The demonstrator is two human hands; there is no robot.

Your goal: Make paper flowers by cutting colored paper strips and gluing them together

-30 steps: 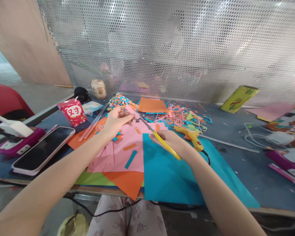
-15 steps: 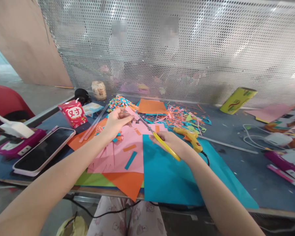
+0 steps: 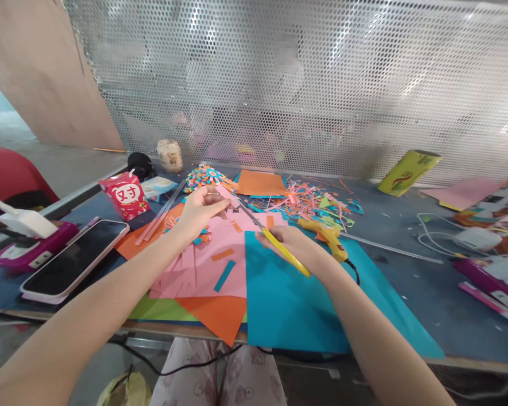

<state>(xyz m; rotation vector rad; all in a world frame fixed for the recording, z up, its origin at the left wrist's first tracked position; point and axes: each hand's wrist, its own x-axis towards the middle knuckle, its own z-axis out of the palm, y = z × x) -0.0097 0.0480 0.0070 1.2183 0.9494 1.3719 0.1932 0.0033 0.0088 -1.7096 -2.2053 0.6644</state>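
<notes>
While the left hand (image 3: 201, 211) pinches a pink paper strip (image 3: 227, 193) between thumb and fingers, the right hand (image 3: 298, 243) grips the yellow handles of the scissors (image 3: 287, 252), blade tips at the strip; contact cannot be confirmed. Both items are held above the middle of the desk (image 3: 389, 217). A blue sheet (image 3: 296, 307) reaches the near edge; a yellow glue gun (image 3: 329, 235) lies just beyond the right wrist. A phone (image 3: 76, 258) lies toward the left edge.

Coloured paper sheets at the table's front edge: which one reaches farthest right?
The large blue sheet, below the right hand in view; the pink sheet, orange sheet and green sheet end short of its right edge.
</notes>
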